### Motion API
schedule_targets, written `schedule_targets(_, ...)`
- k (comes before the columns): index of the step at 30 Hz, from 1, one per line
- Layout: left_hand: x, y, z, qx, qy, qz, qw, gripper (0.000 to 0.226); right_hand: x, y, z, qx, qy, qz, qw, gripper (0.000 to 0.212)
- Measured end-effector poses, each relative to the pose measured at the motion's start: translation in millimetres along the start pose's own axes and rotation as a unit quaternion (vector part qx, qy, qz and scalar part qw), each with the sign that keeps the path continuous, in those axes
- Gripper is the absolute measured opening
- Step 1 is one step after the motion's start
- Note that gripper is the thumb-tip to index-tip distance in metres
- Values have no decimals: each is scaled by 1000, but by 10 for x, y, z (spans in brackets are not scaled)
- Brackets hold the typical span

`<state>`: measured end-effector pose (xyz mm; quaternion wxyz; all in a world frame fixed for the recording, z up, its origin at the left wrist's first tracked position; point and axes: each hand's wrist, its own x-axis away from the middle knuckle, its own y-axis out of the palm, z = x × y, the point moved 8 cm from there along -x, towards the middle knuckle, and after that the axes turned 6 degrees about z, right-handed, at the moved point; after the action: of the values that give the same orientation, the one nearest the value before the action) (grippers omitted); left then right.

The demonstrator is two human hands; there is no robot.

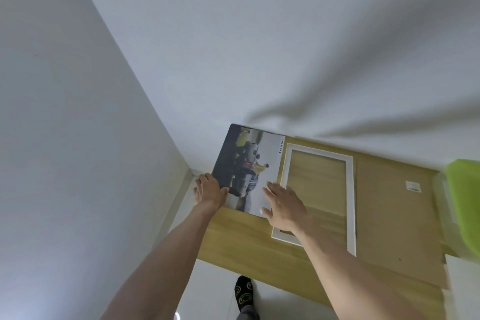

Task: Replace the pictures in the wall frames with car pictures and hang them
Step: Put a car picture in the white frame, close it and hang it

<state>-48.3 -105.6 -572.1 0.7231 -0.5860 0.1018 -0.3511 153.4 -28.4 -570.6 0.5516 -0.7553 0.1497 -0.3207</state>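
Note:
A car picture [248, 166] printed "SMART CAR" lies at the left end of a wooden table [249, 244], its far edge against the white wall. My left hand [209, 189] grips its near left edge, thumb on top of the print. My right hand [283, 206] lies flat with spread fingers across the picture's near right corner and the left side of an empty white frame [349, 189]. That frame lies flat on the table just right of the picture. A brown backing board [392, 218] with a small white label lies right of the frame.
A lime-green lidded container [465, 202] stands at the table's right end. White walls meet in a corner [192, 169] just left of the table. My foot in a dark patterned sock [244, 293] stands on the white floor below the table edge.

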Motion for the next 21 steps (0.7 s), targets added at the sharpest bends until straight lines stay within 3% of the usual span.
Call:
schedule_targets(5, -128, 124, -243, 72, -33, -34, 996, 51, -30, 187, -106, 9, 4, -59, 998, 63)
schedule_targets(12, -112, -12, -321, 144, -18, 42, 989, 35, -85, 118, -131, -2, 18, -39, 999, 56)
schedule_targets(16, -73, -86, -373, 324, -65, 25, 943, 29, -98, 41, -155, -1, 21, -40, 999, 51)
schedule_targets(21, 62, -170, -362, 446, -104, -1, 889, 33, -195, -334, -250, -60, 32, 6, 998, 46)
